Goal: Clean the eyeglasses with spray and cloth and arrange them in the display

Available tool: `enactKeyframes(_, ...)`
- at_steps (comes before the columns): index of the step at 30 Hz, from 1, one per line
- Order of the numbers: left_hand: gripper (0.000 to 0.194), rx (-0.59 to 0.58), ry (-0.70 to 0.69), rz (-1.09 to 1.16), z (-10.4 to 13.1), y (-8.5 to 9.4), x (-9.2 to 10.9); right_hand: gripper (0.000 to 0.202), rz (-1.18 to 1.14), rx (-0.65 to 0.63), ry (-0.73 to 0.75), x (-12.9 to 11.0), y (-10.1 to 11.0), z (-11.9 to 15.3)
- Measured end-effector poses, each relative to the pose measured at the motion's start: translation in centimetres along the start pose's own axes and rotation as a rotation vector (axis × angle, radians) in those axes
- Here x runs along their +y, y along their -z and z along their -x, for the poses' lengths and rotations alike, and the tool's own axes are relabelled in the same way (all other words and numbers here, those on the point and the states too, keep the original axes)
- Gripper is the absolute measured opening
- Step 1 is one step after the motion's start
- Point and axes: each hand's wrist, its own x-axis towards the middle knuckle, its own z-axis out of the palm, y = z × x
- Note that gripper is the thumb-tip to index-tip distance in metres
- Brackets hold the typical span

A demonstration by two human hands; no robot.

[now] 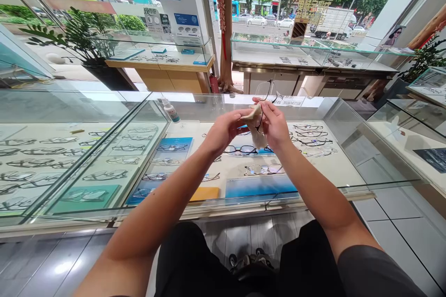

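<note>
Above the glass display counter, my two hands are close together in the middle of the view. My left hand [225, 131] is closed on a beige cloth [257, 135], which hangs down between the hands. A pair of thin dark-framed glasses [264, 91] is pinched in my right hand [276, 125], one lens standing up above the fingers. The cloth lies against the lower part of the glasses, and my fingers partly hide where they meet.
Beneath my hands is the glass counter [205, 203] with rows of glasses inside. A spray bottle [170, 110] stands on its top, left of my hands. Farther back are more display cases [158, 65], a potted plant [75, 39] and a wooden trunk [226, 32].
</note>
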Motion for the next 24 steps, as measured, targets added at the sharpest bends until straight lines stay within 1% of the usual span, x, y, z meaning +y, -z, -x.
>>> enactKeyframes(2, 0.043, 0.069, -0.022, -0.033, 0.1, -0.2, -0.3, 0.04, -0.002, -0.033, 0.001, 0.0, -0.2, 0.2)
enactKeyframes(4, 0.043, 0.13, -0.043, -0.061, 0.2, -0.5, -0.7, 0.04, -0.012, -0.062, 0.005, 0.1, -0.5, 0.5)
enactKeyframes(6, 0.043, 0.153, -0.064, -0.047, 0.3, -0.6, -1.0, 0.041, -0.015, -0.082, 0.001, 0.1, -0.8, 0.7)
enactKeyframes(8, 0.048, 0.155, -0.066, -0.002, 0.3, -0.7, -1.2, 0.042, -0.009, -0.094, -0.011, 0.0, -1.0, 1.0)
enactKeyframes(10, 0.054, 0.135, -0.032, 0.021, 0.3, -0.6, -1.1, 0.042, -0.001, -0.105, -0.014, -0.2, -1.1, 1.2)
enactKeyframes(12, 0.055, 0.104, 0.016, -0.014, 0.2, -0.5, -1.1, 0.041, 0.007, -0.118, 0.002, -0.4, -1.2, 1.3)
enactKeyframes(14, 0.053, 0.096, 0.058, -0.109, 0.3, -0.3, -0.9, 0.042, 0.02, -0.141, 0.022, -0.6, -1.2, 1.4)
enactKeyframes(17, 0.06, 0.068, 0.095, -0.242, 0.6, -0.2, -0.6, 0.042, 0.04, -0.17, 0.048, -0.8, -1.4, 1.7)
enactKeyframes(19, 0.062, 0.019, 0.077, -0.251, 0.9, -0.3, -0.3, 0.04, 0.033, -0.174, 0.065, -0.9, -1.5, 1.9)
enactKeyframes(22, 0.053, -0.033, 0.014, -0.175, 1.1, -0.6, 0.0, 0.039, 0.013, -0.173, 0.079, -1.0, -1.6, 2.0)
enactKeyframes(24, 0.05, -0.05, 0.004, -0.113, 1.2, -0.8, 0.0, 0.04, 0.018, -0.18, 0.072, -1.1, -1.6, 2.0)
